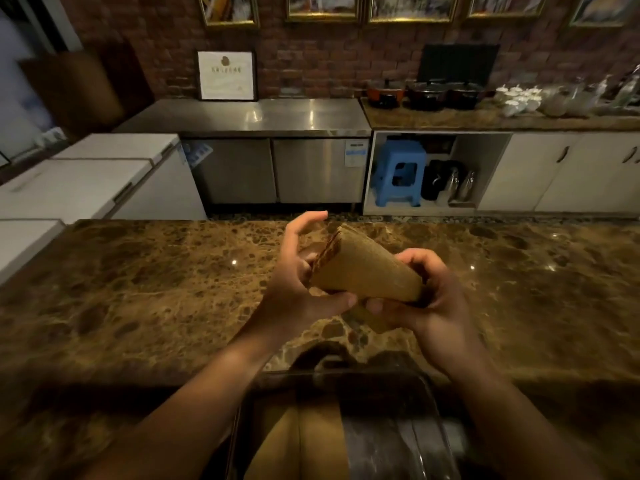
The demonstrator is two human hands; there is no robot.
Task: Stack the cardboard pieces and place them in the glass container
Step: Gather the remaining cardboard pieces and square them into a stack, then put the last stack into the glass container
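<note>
A stack of brown cardboard pieces (367, 268) is held tilted above the marble counter, its layered edge facing left. My right hand (429, 299) grips the stack's right end, fingers curled under it and thumb on top. My left hand (298, 278) touches the stack's left edge with the thumb below and the fingers spread upward. The glass container (398, 427) stands at the near edge below my arms, and brown cardboard (298, 445) shows inside it.
The brown marble counter (138, 289) spans the view. Behind it run a steel worktop (249, 116), white chest freezers (86, 174) at left, and cabinets with a blue stool (398, 171) at right. Pots and white cups sit on the far counter.
</note>
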